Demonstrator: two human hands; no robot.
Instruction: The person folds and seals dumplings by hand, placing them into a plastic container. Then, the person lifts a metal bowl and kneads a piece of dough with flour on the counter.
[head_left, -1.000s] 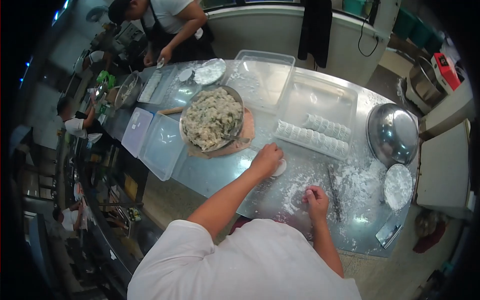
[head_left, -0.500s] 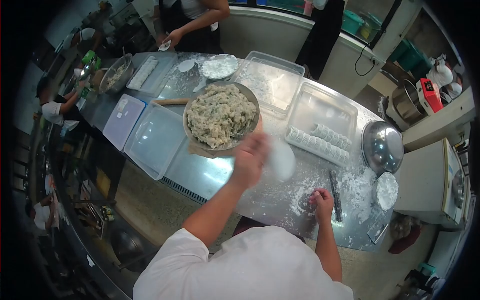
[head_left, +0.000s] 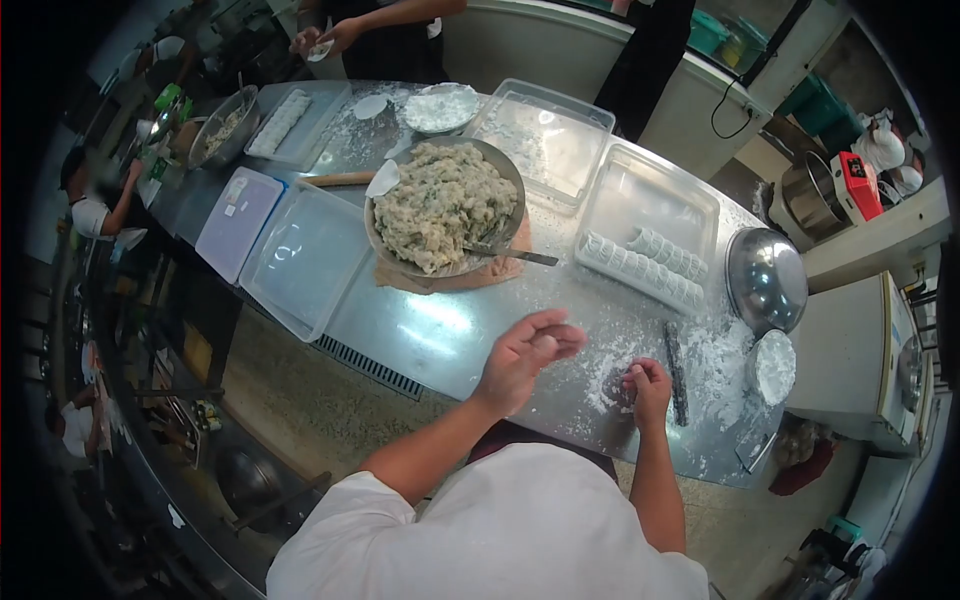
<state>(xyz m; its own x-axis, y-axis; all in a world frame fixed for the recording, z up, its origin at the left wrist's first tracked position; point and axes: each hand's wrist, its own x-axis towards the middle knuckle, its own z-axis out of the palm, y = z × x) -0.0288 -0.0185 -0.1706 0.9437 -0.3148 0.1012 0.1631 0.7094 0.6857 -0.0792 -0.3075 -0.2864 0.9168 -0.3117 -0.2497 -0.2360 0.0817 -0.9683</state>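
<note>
My left hand (head_left: 530, 352) hovers over the steel table (head_left: 430, 345) with its fingers stretched out and nothing in them. To its right, my right hand (head_left: 648, 383) is low over scattered flour, fingers curled together; I cannot tell what they hold. A dark, floury stick (head_left: 676, 372) lies just right of it. Beyond my left hand sits a wide metal bowl (head_left: 378, 236) heaped with pale filling flecked green (head_left: 445, 205). A flat spatula (head_left: 515, 254) leans out of it to the right. One white round dough wrapper (head_left: 383, 179) overlaps the bowl's left rim.
A plastic tray (head_left: 650, 172) holds rows of pleated dumplings (head_left: 640, 268). Right of it are an upturned metal bowl (head_left: 765, 280) and a flour bowl (head_left: 773, 367). More trays stand left and behind. Across the table, a co-worker's hands (head_left: 335, 38) hold a wrapper.
My left hand has come back from the filling bowl toward me, uncovering the spatula handle. The blurred white disc beside it is gone from there; a wrapper now shows at the bowl's left rim.
</note>
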